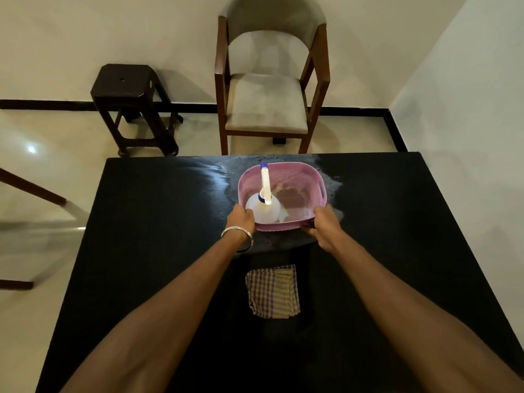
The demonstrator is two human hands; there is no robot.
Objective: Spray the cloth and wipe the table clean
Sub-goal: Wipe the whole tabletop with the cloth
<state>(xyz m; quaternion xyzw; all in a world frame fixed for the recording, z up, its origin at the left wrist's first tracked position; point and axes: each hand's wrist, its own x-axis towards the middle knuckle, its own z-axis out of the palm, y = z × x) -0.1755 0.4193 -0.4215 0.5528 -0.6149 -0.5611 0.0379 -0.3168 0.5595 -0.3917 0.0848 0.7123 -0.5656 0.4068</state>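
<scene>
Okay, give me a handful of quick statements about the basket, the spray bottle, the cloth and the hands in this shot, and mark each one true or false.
1. Both hands grip the near rim of the pink basket. True: left hand, right hand.
2. The spray bottle stands on the bare table. False: it sits inside the basket.
3. The checked cloth lies folded on the table, nearer the person than the basket. True.
4. The right hand holds the cloth. False: neither hand touches it.
5. A bangle is on the left wrist. True.
</scene>
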